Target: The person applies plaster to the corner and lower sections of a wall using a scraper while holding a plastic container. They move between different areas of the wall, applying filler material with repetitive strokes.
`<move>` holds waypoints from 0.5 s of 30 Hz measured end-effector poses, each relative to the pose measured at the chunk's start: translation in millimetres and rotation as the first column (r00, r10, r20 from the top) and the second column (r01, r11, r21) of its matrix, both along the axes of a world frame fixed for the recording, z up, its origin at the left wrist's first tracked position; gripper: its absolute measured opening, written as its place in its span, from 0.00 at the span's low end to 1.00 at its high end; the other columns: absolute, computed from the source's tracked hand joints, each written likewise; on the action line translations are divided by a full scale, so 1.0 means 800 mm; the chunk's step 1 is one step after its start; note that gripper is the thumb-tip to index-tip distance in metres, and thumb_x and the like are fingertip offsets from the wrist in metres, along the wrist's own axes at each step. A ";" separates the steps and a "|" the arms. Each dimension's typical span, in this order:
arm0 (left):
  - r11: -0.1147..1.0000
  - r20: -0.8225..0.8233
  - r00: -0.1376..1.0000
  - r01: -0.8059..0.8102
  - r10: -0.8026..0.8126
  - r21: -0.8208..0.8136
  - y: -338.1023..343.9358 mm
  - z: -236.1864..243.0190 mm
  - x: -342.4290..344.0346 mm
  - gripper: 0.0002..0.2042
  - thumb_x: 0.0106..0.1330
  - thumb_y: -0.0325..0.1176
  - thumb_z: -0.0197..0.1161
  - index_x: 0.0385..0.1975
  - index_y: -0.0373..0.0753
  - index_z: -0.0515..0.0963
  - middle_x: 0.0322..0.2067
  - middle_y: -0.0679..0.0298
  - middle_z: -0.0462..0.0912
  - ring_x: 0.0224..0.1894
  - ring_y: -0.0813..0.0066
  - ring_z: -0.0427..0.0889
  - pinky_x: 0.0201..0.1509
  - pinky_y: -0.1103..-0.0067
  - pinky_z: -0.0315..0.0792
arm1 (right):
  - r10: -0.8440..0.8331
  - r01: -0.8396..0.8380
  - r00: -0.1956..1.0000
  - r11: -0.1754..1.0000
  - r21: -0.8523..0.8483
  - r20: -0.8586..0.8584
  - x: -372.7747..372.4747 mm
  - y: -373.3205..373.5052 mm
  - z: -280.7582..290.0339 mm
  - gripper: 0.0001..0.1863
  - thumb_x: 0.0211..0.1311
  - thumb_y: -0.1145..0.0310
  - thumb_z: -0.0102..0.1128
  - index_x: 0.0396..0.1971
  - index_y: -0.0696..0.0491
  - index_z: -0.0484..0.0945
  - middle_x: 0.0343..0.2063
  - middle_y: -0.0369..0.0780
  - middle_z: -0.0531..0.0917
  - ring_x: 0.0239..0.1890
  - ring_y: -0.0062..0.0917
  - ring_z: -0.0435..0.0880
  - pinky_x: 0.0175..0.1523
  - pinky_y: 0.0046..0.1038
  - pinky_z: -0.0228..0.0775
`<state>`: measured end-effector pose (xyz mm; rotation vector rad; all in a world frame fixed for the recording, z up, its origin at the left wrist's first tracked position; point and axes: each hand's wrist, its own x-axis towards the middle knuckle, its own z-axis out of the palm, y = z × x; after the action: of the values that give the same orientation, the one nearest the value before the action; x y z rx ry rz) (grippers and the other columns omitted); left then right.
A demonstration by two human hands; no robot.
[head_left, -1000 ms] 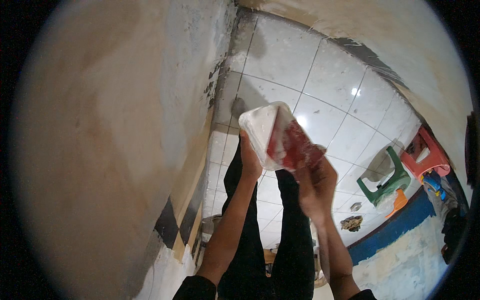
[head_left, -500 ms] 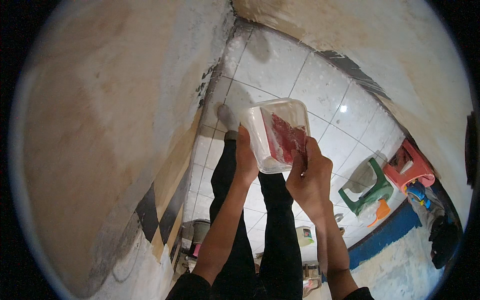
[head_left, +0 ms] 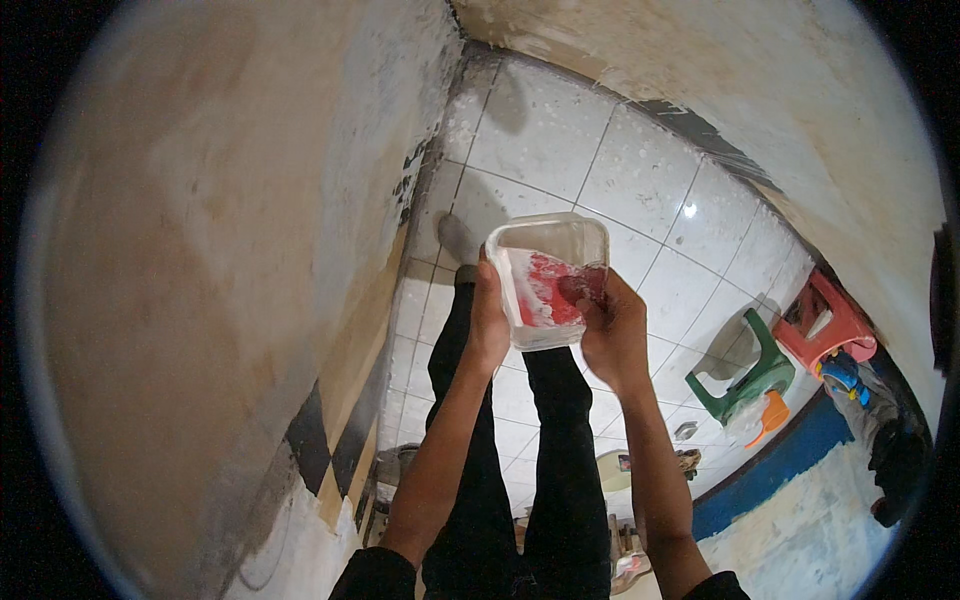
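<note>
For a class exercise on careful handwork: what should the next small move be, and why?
Perhaps the right hand should wipe the red flat piece against the tub: white smears streak its face, it lies within the rim, and the left hand holds the side.

The clear tub (head_left: 552, 228) hides most fingers of the left hand (head_left: 487, 322) and the far end of the right leg (head_left: 560, 410). The right hand (head_left: 618, 335) covers the right end of the red sheet (head_left: 545, 295). The near edge cuts off both black sleeves (head_left: 375, 578). The right arm (head_left: 657, 480) hides part of a pale yellow thing (head_left: 612, 472); I can't tell what.
</note>
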<state>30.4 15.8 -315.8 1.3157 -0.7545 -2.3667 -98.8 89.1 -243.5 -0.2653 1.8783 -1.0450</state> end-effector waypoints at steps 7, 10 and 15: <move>0.994 -0.047 0.997 -0.059 0.063 0.093 -0.015 0.000 0.016 0.37 0.68 0.63 0.36 0.66 0.38 0.52 0.63 0.58 0.61 0.65 0.65 0.61 0.68 0.69 0.56 | -0.120 0.148 0.958 0.985 -0.092 0.259 -0.029 0.013 0.001 0.11 0.57 0.81 0.53 0.42 0.61 0.75 0.31 0.37 0.81 0.31 0.18 0.77 0.36 0.22 0.69; 0.990 -0.111 0.987 -0.103 0.113 0.094 -0.024 -0.008 0.013 0.36 0.68 0.62 0.36 0.66 0.38 0.52 0.64 0.58 0.60 0.66 0.63 0.60 0.69 0.67 0.55 | -0.155 0.228 0.923 0.958 -0.176 0.353 -0.044 0.019 0.004 0.10 0.59 0.74 0.58 0.41 0.58 0.75 0.27 0.36 0.80 0.27 0.17 0.75 0.32 0.22 0.66; 0.970 0.134 0.961 -0.234 0.242 -0.073 -0.027 -0.049 0.047 0.37 0.69 0.63 0.34 0.63 0.34 0.56 0.59 0.55 0.66 0.61 0.65 0.66 0.65 0.71 0.59 | -0.177 0.327 0.868 0.908 -0.264 0.464 -0.039 -0.008 -0.017 0.11 0.62 0.67 0.59 0.40 0.57 0.75 0.33 0.37 0.80 0.31 0.18 0.76 0.34 0.23 0.68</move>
<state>67.8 -5.7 -354.8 1.4742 -0.6555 -2.0672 -129.8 82.6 -257.2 0.0307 1.3499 -1.4768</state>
